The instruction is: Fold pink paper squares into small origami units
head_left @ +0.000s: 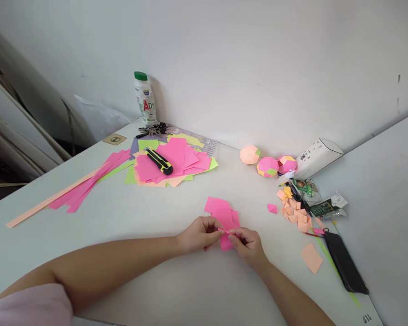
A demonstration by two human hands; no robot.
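Nearest, a pale pink sleeve (30, 305) is covering the upper left arm, and both forearms are reaching in over the white desk (177, 283). The left hand (200, 234) and the right hand (250, 246) are meeting near the front middle, each pinching one end of a narrow pink paper piece (227, 232) between thumb and fingers. That piece is sitting just above some loose pink sheets (223, 209), which are lying overlapped on the desk. To the right, a peach sheet (311, 258) is lying alone, with a black case (346, 265) resting beyond it near the desk's right edge. Farther in, a small pink folded piece (272, 208) is lying near a heap of peach folded pieces (295, 213). At left, long paper strips (95, 183) are crossing one another. Beyond the hands, a black-and-yellow cutter (159, 161) is lying on a pile of coloured paper (177, 149). Three faceted paper balls (267, 167) are standing near a white box (314, 158). Farthest back, keys (156, 130) are lying before a green-capped bottle (146, 102), which is standing by the wall (245, 68).
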